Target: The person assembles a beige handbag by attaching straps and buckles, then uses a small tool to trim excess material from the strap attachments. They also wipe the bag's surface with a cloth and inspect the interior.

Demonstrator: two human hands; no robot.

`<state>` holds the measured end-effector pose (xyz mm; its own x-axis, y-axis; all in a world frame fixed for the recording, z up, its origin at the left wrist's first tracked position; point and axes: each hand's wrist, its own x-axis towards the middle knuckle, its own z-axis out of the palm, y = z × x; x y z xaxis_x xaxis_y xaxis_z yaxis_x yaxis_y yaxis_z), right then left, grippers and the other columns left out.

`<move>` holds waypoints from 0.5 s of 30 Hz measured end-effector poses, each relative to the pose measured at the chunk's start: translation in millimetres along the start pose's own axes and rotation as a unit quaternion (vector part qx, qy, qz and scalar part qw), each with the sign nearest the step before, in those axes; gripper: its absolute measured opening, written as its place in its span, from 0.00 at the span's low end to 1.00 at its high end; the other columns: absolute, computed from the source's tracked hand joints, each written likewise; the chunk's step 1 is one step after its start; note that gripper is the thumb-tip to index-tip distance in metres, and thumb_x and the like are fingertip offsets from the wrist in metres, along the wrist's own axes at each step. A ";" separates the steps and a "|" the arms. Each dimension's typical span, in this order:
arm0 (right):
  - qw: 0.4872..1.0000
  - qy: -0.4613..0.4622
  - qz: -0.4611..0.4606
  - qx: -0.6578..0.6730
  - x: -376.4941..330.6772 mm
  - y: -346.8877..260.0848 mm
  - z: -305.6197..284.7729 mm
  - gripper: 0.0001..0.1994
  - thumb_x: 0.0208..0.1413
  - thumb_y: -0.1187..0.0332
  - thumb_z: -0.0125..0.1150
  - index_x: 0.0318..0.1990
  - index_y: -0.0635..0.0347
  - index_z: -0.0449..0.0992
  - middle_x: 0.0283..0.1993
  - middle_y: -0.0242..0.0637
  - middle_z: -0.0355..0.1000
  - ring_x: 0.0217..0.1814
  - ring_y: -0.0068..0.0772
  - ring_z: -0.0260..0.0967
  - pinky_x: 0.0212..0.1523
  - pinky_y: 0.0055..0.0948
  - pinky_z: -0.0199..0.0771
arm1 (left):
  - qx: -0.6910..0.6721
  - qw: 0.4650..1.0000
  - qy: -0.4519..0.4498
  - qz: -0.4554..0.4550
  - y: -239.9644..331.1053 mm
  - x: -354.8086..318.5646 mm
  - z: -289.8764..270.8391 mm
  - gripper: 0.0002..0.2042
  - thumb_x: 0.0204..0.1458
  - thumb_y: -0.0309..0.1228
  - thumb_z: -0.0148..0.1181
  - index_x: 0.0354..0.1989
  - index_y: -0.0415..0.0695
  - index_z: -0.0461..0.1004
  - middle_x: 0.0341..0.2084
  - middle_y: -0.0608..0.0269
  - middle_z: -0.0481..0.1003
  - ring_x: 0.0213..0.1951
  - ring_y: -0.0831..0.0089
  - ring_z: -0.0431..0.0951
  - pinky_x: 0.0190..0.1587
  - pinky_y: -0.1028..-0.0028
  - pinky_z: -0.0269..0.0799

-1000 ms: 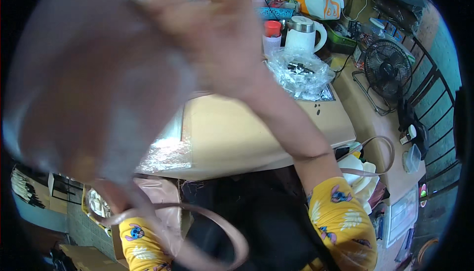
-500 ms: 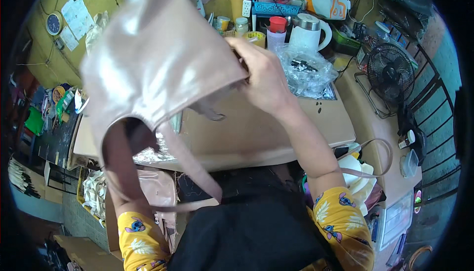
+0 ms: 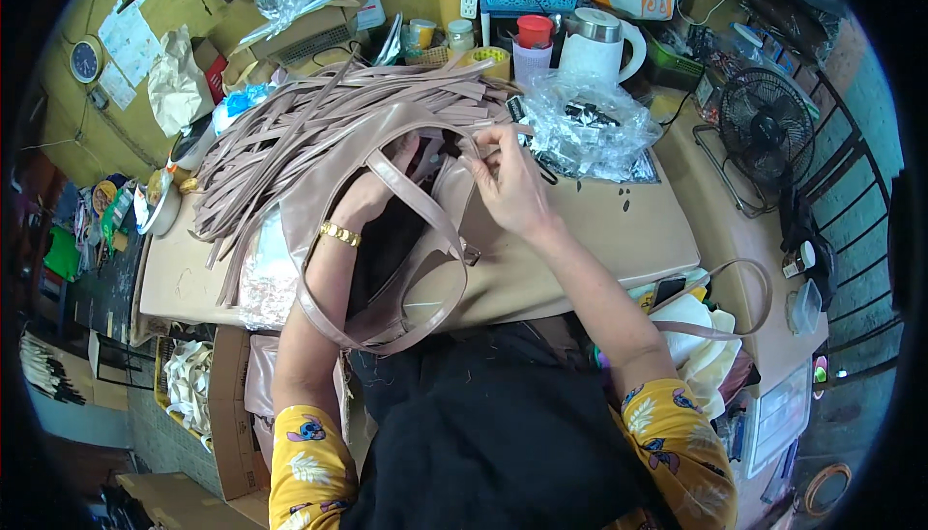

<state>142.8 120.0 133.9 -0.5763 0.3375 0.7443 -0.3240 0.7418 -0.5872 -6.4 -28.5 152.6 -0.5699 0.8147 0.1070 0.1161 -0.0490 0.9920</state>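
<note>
A shiny dusty-pink bag (image 3: 311, 209) rests over the near part of the worktable, its dark inside showing. My left hand (image 3: 372, 185), a gold watch on its wrist, reaches inside the bag. The fingers of that hand are partly hidden by the bag's strap (image 3: 418, 196) and rim. At the bag's far right edge, my right hand (image 3: 507, 180) pinches the rim between thumb and fingers. The strap loops toward me, and a small metal ring (image 3: 471, 253) shows on the right side.
Behind the bag lies a big heap of pink strips (image 3: 290, 129). A clear plastic bag with dark parts (image 3: 590, 129), a white kettle (image 3: 596, 47) and a red-topped cup (image 3: 534, 32) stand beyond my right hand. On the right is a black fan (image 3: 766, 124).
The bag has come down from in front of my view to the table, uncovering the strips. My left hand now shows inside it, and my right hand has moved slightly lower.
</note>
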 end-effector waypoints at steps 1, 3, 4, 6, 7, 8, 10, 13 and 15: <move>0.997 0.019 -0.067 -0.023 -3.2 0.3 4.6 0.06 0.55 0.77 0.60 0.39 0.62 0.71 0.43 0.46 0.70 0.31 0.41 0.70 0.31 0.31 0.71 | 0.050 0.999 -0.008 0.004 5.1 -1.3 -0.4 0.21 0.58 0.42 0.61 0.54 0.40 0.74 0.44 0.62 0.77 0.43 0.74 0.76 0.46 0.73 0.74; 0.995 -0.039 -0.058 -0.073 -17.9 -5.9 5.7 0.07 0.49 0.78 0.61 0.38 0.62 0.75 0.54 0.48 0.67 0.43 0.45 0.72 0.42 0.37 0.73 | 0.190 0.981 -0.033 0.012 10.1 -4.9 -2.8 0.19 0.56 0.35 0.64 0.54 0.42 0.73 0.44 0.65 0.76 0.40 0.77 0.75 0.40 0.75 0.74; 0.987 -0.035 -0.070 -0.140 -17.1 -5.8 8.1 0.08 0.49 0.77 0.61 0.38 0.62 0.76 0.55 0.48 0.67 0.46 0.46 0.70 0.45 0.39 0.70 | 0.279 0.959 -0.050 0.016 10.0 -6.6 -6.6 0.20 0.56 0.34 0.64 0.56 0.44 0.72 0.45 0.67 0.76 0.39 0.79 0.75 0.36 0.77 0.74; 0.960 -0.027 -0.093 -0.264 -15.3 -10.8 18.4 0.09 0.49 0.74 0.61 0.39 0.61 0.78 0.56 0.47 0.67 0.52 0.47 0.68 0.52 0.44 0.65 | 0.311 0.944 -0.050 0.097 -15.3 -5.4 -29.9 0.18 0.54 0.29 0.66 0.53 0.41 0.74 0.43 0.66 0.77 0.38 0.79 0.75 0.36 0.78 0.73; 0.956 -0.054 -0.069 -0.280 -15.1 -7.3 21.0 0.09 0.50 0.72 0.60 0.39 0.61 0.81 0.56 0.48 0.66 0.59 0.50 0.62 0.56 0.48 0.58 | 0.323 0.934 -0.055 0.139 -17.6 -4.2 -31.0 0.18 0.52 0.27 0.67 0.52 0.40 0.75 0.43 0.66 0.77 0.38 0.79 0.74 0.37 0.78 0.73; 0.956 -0.053 -0.068 -0.280 -14.2 -5.7 22.6 0.09 0.50 0.72 0.60 0.38 0.61 0.81 0.57 0.48 0.66 0.59 0.49 0.62 0.56 0.48 0.58 | 0.260 0.959 -0.070 0.084 -19.8 -4.4 -32.7 0.19 0.51 0.25 0.67 0.52 0.39 0.75 0.43 0.65 0.77 0.38 0.79 0.74 0.38 0.78 0.73; 0.957 -0.051 -0.067 -0.279 -11.9 -3.5 24.9 0.08 0.51 0.72 0.59 0.36 0.61 0.82 0.57 0.46 0.67 0.58 0.47 0.63 0.56 0.47 0.59 | 0.128 0.986 -0.099 -0.028 -18.6 -8.4 -34.0 0.20 0.50 0.22 0.68 0.53 0.38 0.74 0.43 0.64 0.77 0.40 0.79 0.74 0.41 0.77 0.74; 0.972 -0.090 -0.007 -0.217 -10.6 0.0 25.0 0.08 0.51 0.71 0.60 0.35 0.62 0.83 0.58 0.43 0.67 0.58 0.45 0.63 0.57 0.47 0.59 | 0.070 0.994 -0.076 -0.023 -13.8 -22.3 -23.8 0.24 0.48 0.20 0.67 0.56 0.39 0.72 0.47 0.61 0.76 0.44 0.76 0.75 0.47 0.74 0.75; 0.975 -0.128 0.048 -0.174 -10.2 -0.5 22.7 0.08 0.51 0.71 0.61 0.36 0.62 0.83 0.57 0.43 0.69 0.59 0.44 0.64 0.60 0.45 0.58 | -0.016 0.998 -0.067 -0.013 -10.7 -31.5 -14.7 0.25 0.47 0.19 0.67 0.57 0.40 0.71 0.49 0.60 0.76 0.46 0.74 0.75 0.49 0.73 0.76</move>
<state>131.8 103.0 119.4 -0.7747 0.2913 0.5612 -0.0113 0.8810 -0.4730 -1.7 -62.1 139.6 -0.4578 0.8861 0.0732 0.0753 -0.0433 0.9962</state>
